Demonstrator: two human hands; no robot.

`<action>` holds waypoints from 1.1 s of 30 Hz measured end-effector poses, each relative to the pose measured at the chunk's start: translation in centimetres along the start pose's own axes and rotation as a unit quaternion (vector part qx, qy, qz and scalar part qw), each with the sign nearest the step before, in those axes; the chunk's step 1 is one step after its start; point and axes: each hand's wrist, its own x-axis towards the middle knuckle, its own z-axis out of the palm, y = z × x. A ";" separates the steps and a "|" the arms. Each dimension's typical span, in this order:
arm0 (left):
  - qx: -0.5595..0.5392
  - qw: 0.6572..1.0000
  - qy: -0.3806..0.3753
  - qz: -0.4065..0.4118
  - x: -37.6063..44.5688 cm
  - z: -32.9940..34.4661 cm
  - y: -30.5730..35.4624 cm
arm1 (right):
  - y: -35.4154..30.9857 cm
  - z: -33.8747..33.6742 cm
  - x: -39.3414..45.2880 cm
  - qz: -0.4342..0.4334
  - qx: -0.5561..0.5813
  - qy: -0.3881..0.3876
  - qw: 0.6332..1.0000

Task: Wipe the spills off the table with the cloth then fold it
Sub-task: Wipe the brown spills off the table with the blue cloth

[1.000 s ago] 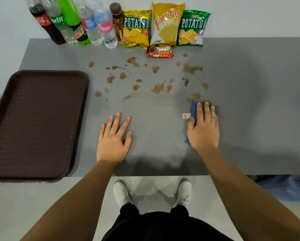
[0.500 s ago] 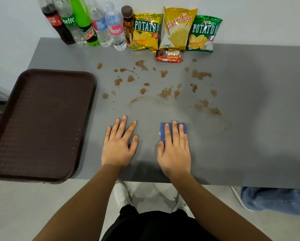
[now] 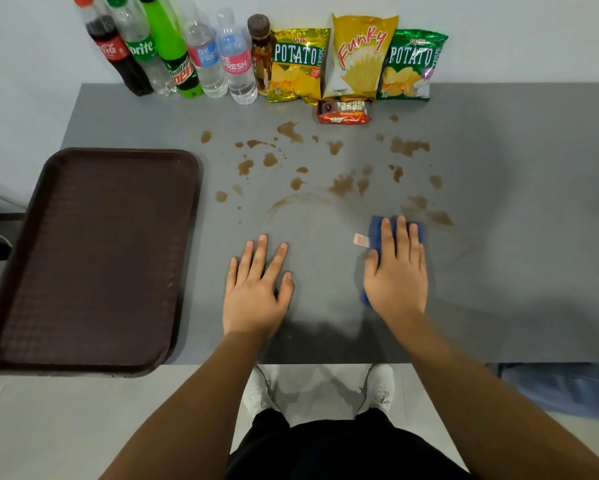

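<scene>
Cloth (image 3: pixel 377 225): blue, bunched flat under right hand (image 3: pixel 397 271), white tag sticking out at its 9 o'clock. Sits on table (image 3: pixel 533 202) just right of centre, near front edge. Right fingers straight, close together, pressing cloth down. Left hand (image 3: pixel 254 292) flat on bare table at cloth's 9 o'clock, fingers straight and slightly spread, holding nothing.

Spills (image 3: pixel 339 185): brown blots spread from cloth's 10 to 1 o'clock, nearest smear touching cloth's far corner at 1 o'clock. Faint arc streak at 10 o'clock.

Progress, my read: wiping early; near strip looks clean, most blots left. Folding not begun.

Tray (image 3: pixel 93 258) at 9 o'clock; bottles (image 3: pixel 173 53) and snack bags (image 3: pixel 360 60) along back edge at 12
</scene>
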 end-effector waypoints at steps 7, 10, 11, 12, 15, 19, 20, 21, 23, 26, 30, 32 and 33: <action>0.006 1.000 -0.003 0.000 0.0 -0.1 0.3 | -4.3 1.3 -7.2 0.021 0.005 -0.016 1.000; 0.014 1.000 -0.023 0.002 0.1 -0.4 0.3 | -7.1 2.0 -6.7 -0.007 0.009 -0.023 1.000; 0.013 1.000 -0.027 0.002 0.1 -0.5 0.2 | -7.8 2.0 -6.0 -0.018 0.012 -0.030 0.999; 0.011 1.000 -0.028 0.001 0.0 -0.6 0.2 | -8.3 2.0 -5.2 -0.027 0.012 -0.036 0.999; -0.002 1.000 -0.021 0.000 0.1 -0.7 0.3 | -8.8 1.9 -2.3 -0.064 0.007 -0.038 0.997; -0.003 1.000 -0.016 0.000 0.0 -0.8 0.3 | -7.8 1.4 1.5 -0.105 0.016 -0.062 0.992; -0.001 1.000 -0.012 0.002 0.0 -0.7 0.3 | -7.3 1.3 2.2 -0.109 0.024 -0.065 0.992; -0.001 1.000 -0.009 0.003 0.0 -0.7 0.3 | -6.7 1.2 2.7 -0.111 0.029 -0.067 0.991; -0.004 1.000 -0.003 0.004 0.0 -0.5 0.2 | -5.3 1.1 3.3 -0.109 0.023 -0.062 0.992; 0.002 1.000 0.001 0.007 0.0 -0.2 0.1 | -3.0 0.8 2.8 -0.092 0.016 -0.057 0.994; 0.009 1.000 0.003 0.007 0.0 -0.1 0.1 | -1.5 0.8 -0.4 -0.089 -0.008 -0.059 0.994; 0.008 1.000 0.001 0.007 0.0 -0.1 0.1 | -2.0 1.0 -2.6 -0.094 0.004 -0.054 0.994; 0.007 1.000 0.000 0.007 0.0 -0.1 0.2 | -2.6 1.2 -3.6 -0.098 0.011 -0.052 0.994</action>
